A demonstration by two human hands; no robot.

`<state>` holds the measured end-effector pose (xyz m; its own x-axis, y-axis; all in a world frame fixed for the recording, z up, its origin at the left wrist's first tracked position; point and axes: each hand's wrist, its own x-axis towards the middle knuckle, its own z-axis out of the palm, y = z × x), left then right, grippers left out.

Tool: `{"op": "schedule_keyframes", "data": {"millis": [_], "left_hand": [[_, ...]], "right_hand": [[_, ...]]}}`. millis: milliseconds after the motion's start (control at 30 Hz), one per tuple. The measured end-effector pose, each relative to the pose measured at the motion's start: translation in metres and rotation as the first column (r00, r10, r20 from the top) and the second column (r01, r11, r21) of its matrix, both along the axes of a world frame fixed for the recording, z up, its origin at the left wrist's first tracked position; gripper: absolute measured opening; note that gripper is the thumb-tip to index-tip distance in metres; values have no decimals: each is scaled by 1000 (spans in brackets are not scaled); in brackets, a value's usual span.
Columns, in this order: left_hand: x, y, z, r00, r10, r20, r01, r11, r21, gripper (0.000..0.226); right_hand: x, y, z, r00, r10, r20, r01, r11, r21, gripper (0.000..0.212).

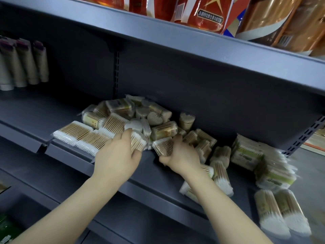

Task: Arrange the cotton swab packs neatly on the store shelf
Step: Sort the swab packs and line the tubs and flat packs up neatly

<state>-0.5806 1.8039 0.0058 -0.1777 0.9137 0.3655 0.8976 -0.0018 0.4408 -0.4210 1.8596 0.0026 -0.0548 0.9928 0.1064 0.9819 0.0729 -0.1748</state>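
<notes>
Several clear packs of wooden cotton swabs lie in a loose heap (133, 117) on the dark grey shelf (35, 111). Flat packs (79, 136) lie side by side at the heap's left front. My left hand (117, 155) grips one flat pack (138, 142) at the front of the heap, thumb under it. Close to its right, my right hand (181, 155) grips another flat pack (162, 146). More packs (219, 166) trail to the right, with a stack of green-labelled packs (246, 154) and two long packs (279, 213) nearest me.
The shelf above (175, 43) carries red bags (207, 13) and gold-brown bags (284, 22). Beige tubes (22, 64) stand at the back left of the swab shelf. A perforated upright (116, 74) runs down the back panel. Lower shelving shows at bottom left.
</notes>
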Motion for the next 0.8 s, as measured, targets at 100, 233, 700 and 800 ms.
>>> {"op": "schedule_keyframes", "data": {"millis": [100, 233, 700, 800], "left_hand": [[1, 0, 1, 1000, 5, 0, -5, 1000, -6, 61], [9, 0, -1, 1000, -25, -19, 24, 999, -40, 60], [77, 25, -12, 962, -228, -152, 200, 963, -181, 49], [79, 27, -15, 963, -240, -121, 220, 963, -156, 48]], "right_hand": [[6, -1, 8, 994, -11, -105, 11, 1000, 3, 81], [13, -5, 28, 971, 3, -238, 17, 997, 82, 68], [70, -18, 36, 956, -36, -290, 92, 979, 183, 64], [77, -20, 34, 954, -22, -299, 79, 981, 178, 63]]}}
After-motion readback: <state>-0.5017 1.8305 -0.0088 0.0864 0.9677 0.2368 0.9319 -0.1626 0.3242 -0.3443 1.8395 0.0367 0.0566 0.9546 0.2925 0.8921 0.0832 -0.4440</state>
